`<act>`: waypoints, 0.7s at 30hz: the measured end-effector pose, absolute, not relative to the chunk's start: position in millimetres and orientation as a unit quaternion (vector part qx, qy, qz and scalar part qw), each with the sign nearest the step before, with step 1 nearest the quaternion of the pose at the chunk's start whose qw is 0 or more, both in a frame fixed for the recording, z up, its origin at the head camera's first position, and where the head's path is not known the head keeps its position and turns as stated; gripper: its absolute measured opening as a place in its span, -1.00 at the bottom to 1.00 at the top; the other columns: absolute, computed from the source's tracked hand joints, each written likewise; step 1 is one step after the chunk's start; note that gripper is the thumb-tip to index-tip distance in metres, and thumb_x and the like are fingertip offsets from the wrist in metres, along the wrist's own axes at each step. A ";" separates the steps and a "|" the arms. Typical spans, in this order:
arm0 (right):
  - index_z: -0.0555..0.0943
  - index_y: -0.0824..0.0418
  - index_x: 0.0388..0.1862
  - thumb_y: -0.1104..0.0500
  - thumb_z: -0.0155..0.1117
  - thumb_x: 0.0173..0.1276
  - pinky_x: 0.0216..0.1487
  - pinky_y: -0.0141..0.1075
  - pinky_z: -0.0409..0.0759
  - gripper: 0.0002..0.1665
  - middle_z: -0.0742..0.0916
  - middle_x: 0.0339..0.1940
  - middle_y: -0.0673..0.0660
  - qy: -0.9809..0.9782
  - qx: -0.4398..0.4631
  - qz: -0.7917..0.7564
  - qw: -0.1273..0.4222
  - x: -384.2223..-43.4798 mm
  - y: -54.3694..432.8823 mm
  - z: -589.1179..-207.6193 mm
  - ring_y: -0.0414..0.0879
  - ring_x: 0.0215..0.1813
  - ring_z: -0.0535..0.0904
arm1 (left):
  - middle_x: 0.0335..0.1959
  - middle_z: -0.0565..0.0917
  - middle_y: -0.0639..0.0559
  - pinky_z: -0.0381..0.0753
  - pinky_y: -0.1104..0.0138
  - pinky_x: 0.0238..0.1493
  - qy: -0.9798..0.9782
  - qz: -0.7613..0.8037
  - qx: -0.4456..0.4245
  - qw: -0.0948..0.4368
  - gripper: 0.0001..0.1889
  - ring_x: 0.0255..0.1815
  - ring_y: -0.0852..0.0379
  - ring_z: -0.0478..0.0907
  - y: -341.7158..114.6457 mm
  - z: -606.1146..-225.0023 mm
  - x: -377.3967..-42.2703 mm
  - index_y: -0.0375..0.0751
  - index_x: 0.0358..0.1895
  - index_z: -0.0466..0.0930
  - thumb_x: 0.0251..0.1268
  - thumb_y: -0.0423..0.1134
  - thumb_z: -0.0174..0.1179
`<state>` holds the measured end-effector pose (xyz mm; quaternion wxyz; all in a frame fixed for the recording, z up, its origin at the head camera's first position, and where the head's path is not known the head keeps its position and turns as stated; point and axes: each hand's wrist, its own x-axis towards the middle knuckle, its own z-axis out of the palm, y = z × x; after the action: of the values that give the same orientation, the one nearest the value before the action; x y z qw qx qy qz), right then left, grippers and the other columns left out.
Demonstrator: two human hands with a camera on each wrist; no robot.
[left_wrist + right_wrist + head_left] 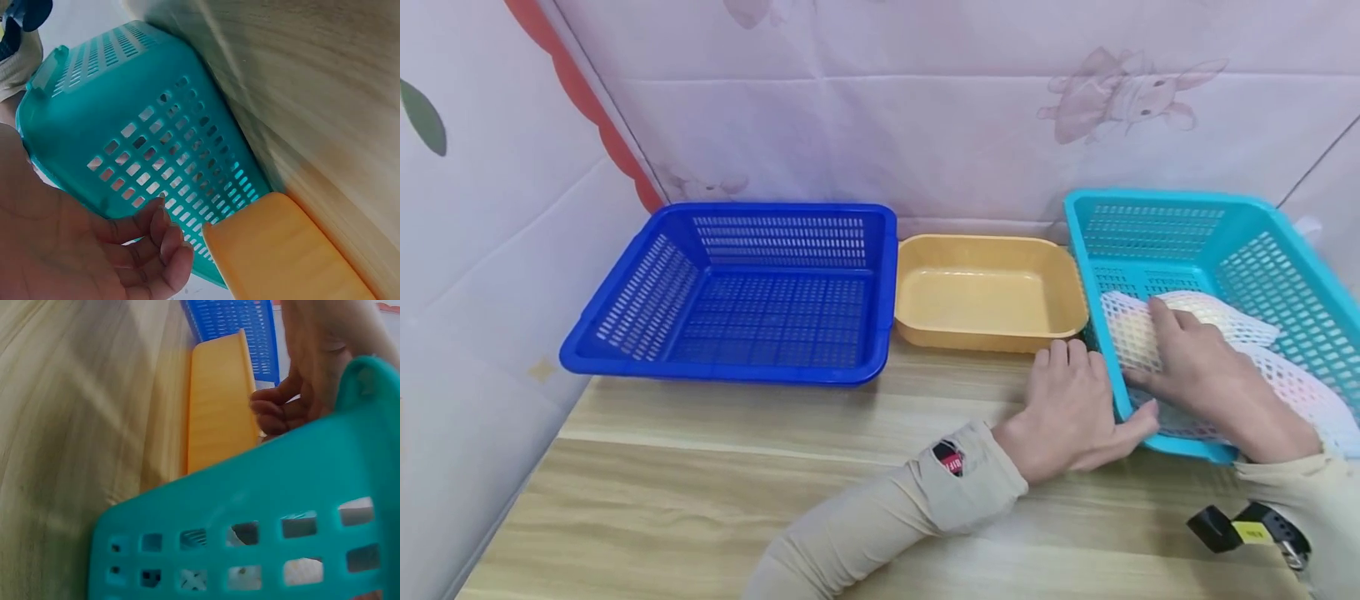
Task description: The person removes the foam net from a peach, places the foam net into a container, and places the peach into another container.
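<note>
Touching white mesh (1225,315), right hand (1210,373), grip unclear; left hand (1067,408) relaxed, slotted teal basket (1307,258)

Along the wood-grain bench (700,492) stand a blue perforated plastic basket (722,372), a yellow plastic tray (985,300) and a turquoise perforated plastic basket (1157,229) containing white mesh-covered bundles (1300,387). The left hand (1067,408) is at the turquoise basket's near-left corner, thumb across its rim; the right hand (1217,375) reaches inside, onto the bundles.
</note>
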<state>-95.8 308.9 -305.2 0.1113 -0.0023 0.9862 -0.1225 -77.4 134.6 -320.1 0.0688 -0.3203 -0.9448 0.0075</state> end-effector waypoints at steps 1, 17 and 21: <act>-0.30 0.47 0.49 -0.16 0.28 0.29 0.05 0.47 0.22 0.27 0.12 0.31 0.72 0.987 -0.003 -0.123 0.107 -96.2 307.5 -306.6 0.64 0.24 0.08 | -0.33 0.48 0.12 0.26 0.42 -0.32 -0.945 0.007 -0.320 0.073 -0.38 -0.37 0.19 0.30 134.9 -320.7 -76.9 -0.02 -0.26 0.48 0.32 0.39 -0.40; -0.01 0.56 0.37 0.05 0.38 0.20 -0.28 0.33 0.41 0.05 0.28 0.06 0.69 0.992 -0.014 -0.120 0.031 -93.5 302.6 -315.0 0.51 -0.04 0.29 | -0.40 0.48 0.11 0.23 0.42 -0.38 -0.944 -0.009 -0.320 0.086 -0.40 -0.42 0.19 0.30 136.0 -324.6 -77.9 -0.03 -0.33 0.48 0.30 0.38 -0.35; 0.07 0.59 0.27 0.09 0.41 0.16 -0.22 0.32 0.40 -0.02 0.29 0.06 0.65 0.991 -0.017 -0.130 0.015 -93.6 301.9 -314.8 0.46 -0.04 0.28 | -0.39 0.47 0.11 0.24 0.42 -0.38 -0.943 -0.010 -0.321 0.084 -0.39 -0.40 0.19 0.31 137.1 -324.4 -78.2 -0.03 -0.32 0.48 0.30 0.38 -0.36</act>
<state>-93.6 301.9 -314.8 0.0154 -0.0169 0.9912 -0.1302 -78.2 137.1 -324.4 0.0836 -0.3207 -0.9434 -0.0101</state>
